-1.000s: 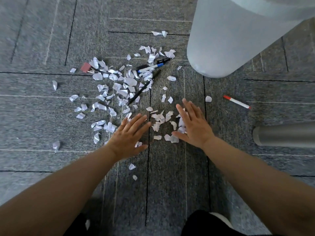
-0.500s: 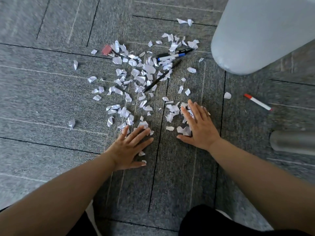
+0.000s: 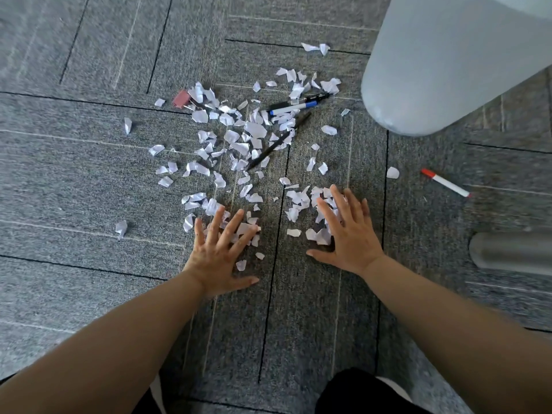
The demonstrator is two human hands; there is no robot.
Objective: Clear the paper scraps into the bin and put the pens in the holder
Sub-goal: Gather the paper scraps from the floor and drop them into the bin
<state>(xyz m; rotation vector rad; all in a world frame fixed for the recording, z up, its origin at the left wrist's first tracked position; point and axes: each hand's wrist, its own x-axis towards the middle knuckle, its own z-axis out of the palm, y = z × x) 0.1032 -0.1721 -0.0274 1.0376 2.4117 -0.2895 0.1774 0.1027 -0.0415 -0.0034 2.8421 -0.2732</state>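
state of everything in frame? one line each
paper scraps, scattered on carpet
left hand, open, fingers spread on scraps
right hand, open, flat on scraps
blue-capped pen, lying among scraps
black pen, lying among scraps
red-capped pen, lying apart, right of scraps
bin, upright, inside hidden
grey cylinder, on its side, blurred

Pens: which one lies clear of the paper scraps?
The red-capped white pen, alone to the right; the blue-capped pen and black pens lie among the paper scraps.
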